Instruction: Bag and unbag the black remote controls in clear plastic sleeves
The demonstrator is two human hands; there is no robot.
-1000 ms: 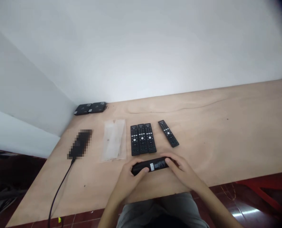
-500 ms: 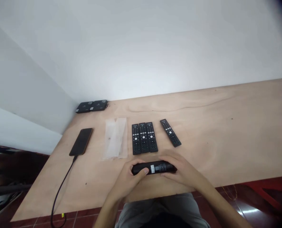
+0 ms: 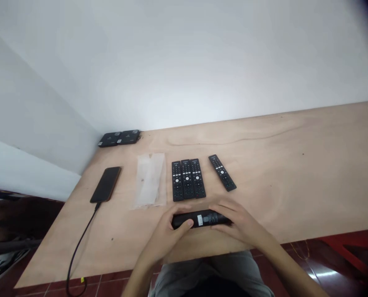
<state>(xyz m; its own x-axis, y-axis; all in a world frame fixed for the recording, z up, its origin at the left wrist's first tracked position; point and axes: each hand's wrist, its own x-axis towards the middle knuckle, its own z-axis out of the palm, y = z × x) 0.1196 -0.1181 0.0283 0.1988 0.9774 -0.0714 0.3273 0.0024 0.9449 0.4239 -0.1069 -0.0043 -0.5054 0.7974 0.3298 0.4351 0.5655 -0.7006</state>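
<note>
Between my two hands lies a black remote control [image 3: 191,219], back side up, with a white label and small print on it, close to the table's front edge. My left hand [image 3: 169,229] grips its left end, thumb pressed on the back. At the right end, my right hand [image 3: 236,220] closes its fingers and thumb round the remote. Just beyond stand three remotes in a row [image 3: 188,179], side by side with buttons up. One more remote [image 3: 222,172] lies slanted to their right, also face up.
Left of the row are clear plastic sleeves [image 3: 150,180]. A phone [image 3: 106,184] with a black cable [image 3: 83,238] lies farther left. Two flat black boxes [image 3: 119,139] sit in the back corner against the white wall [image 3: 202,62]. The wooden table's [image 3: 310,181] front edge runs before my lap.
The fingers of both hands have shifted slightly on the remote, which has turned a little. The other things on the table have stayed where they were.
</note>
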